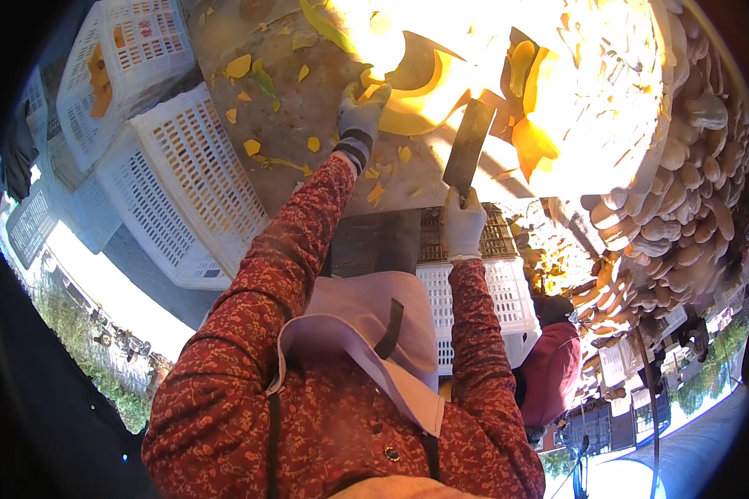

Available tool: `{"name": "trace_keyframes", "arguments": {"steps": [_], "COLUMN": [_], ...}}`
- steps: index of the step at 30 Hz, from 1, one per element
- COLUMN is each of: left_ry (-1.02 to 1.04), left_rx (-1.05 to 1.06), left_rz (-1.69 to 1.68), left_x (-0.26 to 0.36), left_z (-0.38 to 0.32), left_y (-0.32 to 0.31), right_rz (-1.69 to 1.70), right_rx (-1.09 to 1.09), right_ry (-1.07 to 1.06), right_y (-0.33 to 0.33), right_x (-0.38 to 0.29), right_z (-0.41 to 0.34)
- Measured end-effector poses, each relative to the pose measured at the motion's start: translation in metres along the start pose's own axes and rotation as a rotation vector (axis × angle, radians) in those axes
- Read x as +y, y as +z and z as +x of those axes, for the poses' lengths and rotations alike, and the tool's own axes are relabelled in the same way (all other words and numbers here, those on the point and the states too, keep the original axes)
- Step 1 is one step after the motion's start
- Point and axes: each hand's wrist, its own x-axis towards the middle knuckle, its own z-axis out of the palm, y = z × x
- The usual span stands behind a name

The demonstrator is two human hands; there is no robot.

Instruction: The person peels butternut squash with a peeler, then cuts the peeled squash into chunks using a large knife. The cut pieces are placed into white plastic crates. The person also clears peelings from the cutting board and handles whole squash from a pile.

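Note:
In a grey work glove, my left hand (363, 115) grips the left end of a curved piece of yellow squash (421, 115) on the worktable (274, 103). The fingertips are partly lost in glare. My right hand (464, 221), in a pale glove, is closed around the handle of a cleaver (470, 146). Its broad dark blade points away from me over the table, just right of the curved piece and apart from my left hand. Farther right lie more squash pieces (535, 146), half in strong sunlight. Yellow peel scraps (238, 66) are strewn to the left.
White plastic crates (203, 162) stand left of the table; one crate (143, 37) contains orange pieces. Another crate (505, 293) sits below the table's near edge. A large heap of whole squashes (680, 212) lies at right. A person in a red top (552, 374) is close by on the right.

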Motion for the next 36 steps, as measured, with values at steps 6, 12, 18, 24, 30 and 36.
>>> {"name": "trace_keyframes", "arguments": {"steps": [6, 12, 18, 24, 30, 36], "left_ry": [-0.097, -0.056, -0.039, 0.014, 0.133, 0.154], "left_rx": [0.004, 0.035, 0.025, 0.077, 0.159, 0.178], "left_rz": [-0.067, -0.129, -0.064, 0.070, 0.292, 0.218], "left_x": [0.000, 0.006, 0.008, 0.021, 0.003, -0.009], "left_z": [0.006, -0.001, -0.001, -0.019, -0.008, 0.000], "left_y": [-0.003, -0.004, -0.002, 0.000, 0.006, 0.006], "right_rz": [-0.151, -0.297, -0.534, -0.968, -1.034, -0.928], "right_rx": [-0.021, 0.066, -0.020, -0.083, -0.203, -0.271], "right_ry": [-0.107, -0.475, -0.694, -0.775, -0.672, -0.607], "right_y": [-0.027, -0.043, -0.043, -0.036, -0.036, -0.038], "right_x": [-0.033, -0.082, -0.107, -0.092, -0.103, -0.111], "right_z": [0.004, -0.006, 0.053, 0.098, 0.102, 0.105]}}
